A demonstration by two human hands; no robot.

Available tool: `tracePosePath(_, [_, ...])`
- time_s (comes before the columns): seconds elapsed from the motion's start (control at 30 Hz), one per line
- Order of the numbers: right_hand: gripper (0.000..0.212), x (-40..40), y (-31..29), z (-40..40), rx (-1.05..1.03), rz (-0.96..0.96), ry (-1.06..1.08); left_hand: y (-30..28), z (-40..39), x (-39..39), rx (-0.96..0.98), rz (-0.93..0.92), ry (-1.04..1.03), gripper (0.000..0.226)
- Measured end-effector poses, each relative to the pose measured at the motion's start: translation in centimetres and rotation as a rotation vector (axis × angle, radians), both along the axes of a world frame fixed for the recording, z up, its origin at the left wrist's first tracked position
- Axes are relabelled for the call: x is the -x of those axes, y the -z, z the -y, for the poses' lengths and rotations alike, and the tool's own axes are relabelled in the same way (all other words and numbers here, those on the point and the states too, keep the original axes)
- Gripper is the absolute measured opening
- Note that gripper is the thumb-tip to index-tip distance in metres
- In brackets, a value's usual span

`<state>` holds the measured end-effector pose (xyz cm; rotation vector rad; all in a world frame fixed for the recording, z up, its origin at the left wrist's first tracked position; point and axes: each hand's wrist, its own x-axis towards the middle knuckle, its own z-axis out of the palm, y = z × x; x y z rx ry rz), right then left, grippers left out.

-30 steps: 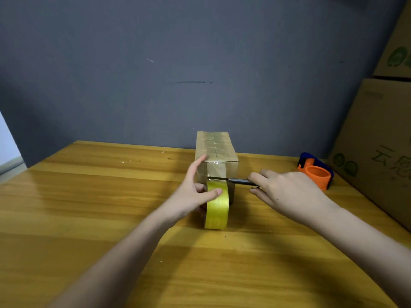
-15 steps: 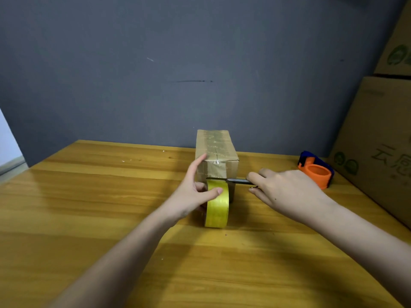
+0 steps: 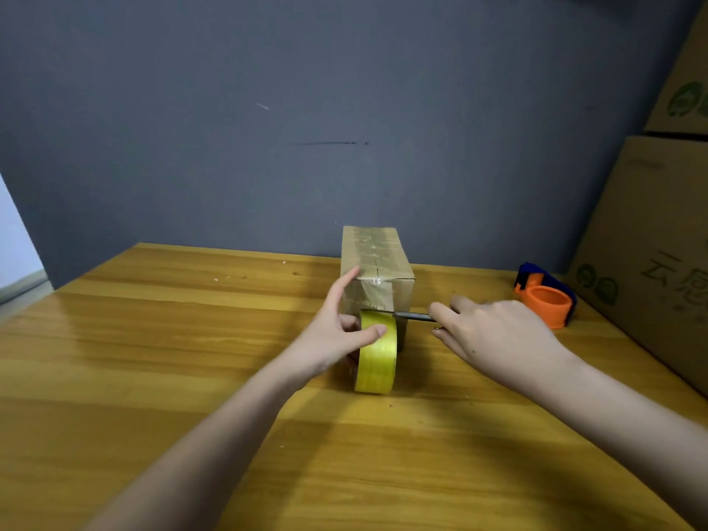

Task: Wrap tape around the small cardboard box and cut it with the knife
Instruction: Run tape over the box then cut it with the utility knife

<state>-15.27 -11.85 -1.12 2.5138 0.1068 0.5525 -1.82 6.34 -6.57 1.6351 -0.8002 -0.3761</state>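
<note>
left hand (image 3: pixel 337 335) fingers grip tape roll (image 3: pixel 377 356) | right hand (image 3: pixel 494 335) fingers clamp knife (image 3: pixel 412 316) | dispenser (image 3: pixel 546 295) right

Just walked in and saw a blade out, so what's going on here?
A person is taping a small cardboard box on the wooden table. The left hand holds the yellow tape roll upright against the box's near end. The right hand grips a knife, blade laid across the tape just above the roll, ready to cut.

Both hands (image 3: pixel 494 335) forward, fingers (image 3: pixel 344 289) curled.
</note>
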Motion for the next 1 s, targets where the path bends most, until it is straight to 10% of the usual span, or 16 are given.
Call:
tracePosePath(0.57, [0.033, 1.8, 1.3, 2.1, -0.167, -0.080, 0.192, -0.2, -0.7, 0.9, 0.070, -0.044, 0.026, 0.102])
tracePosePath(1.0, [0.035, 2.2, 6.9, 3.3, -1.175, -0.008, 0.226, 0.7, -0.6, 4.1, 0.129, -0.067, 0.046, 0.070])
